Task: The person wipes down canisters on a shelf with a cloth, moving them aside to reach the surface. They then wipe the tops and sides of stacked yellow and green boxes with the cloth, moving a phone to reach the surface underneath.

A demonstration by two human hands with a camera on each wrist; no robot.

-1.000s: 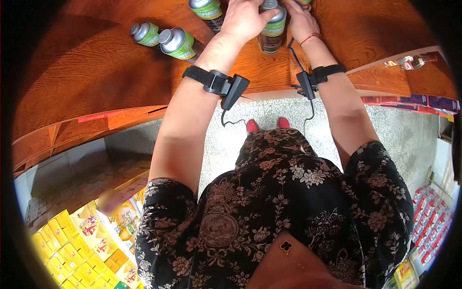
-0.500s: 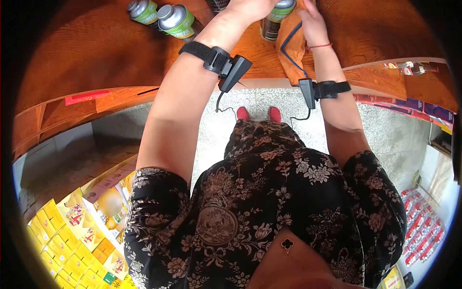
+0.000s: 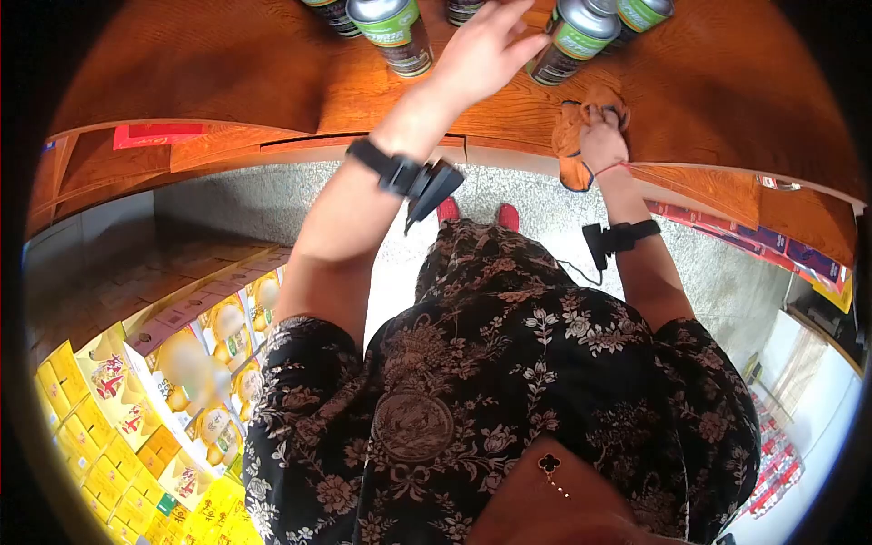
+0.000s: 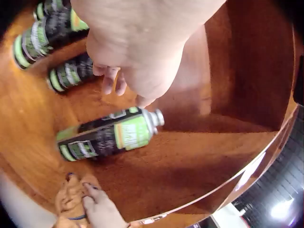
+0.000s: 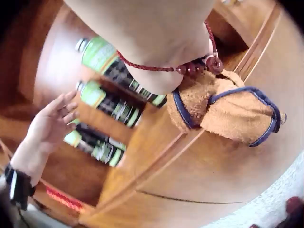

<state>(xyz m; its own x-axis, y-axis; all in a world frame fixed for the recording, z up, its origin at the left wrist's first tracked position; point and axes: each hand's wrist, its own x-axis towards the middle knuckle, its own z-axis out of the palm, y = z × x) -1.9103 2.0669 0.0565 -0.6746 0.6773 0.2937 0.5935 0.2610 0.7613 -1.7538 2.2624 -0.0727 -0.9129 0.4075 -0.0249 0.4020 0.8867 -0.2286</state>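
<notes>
My left hand [image 3: 481,54] hovers over the wooden counter with its fingers loosely spread and nothing in them. Its fingertips are close to a black and green can [image 3: 568,50] with a silver top. In the left wrist view this can [image 4: 109,135] stands apart from the fingers. On the counter's front edge, my right hand [image 3: 604,143] grips a bunched orange cloth [image 3: 568,136]. The right wrist view shows dark blue trim on the cloth [image 5: 237,116], part of which hangs over the edge.
Another can [image 3: 640,13] stands just behind the nearest one. To the left are more such cans, one of them [image 3: 395,41] near my left forearm. The counter [image 3: 209,82] curves around in front, with shelves under it. Yellow boxes [image 3: 100,454] are stacked at lower left.
My left hand has come off the top of a can. The right hand has drawn the orange cloth from beside the can to the front edge, where it is now bunched.
</notes>
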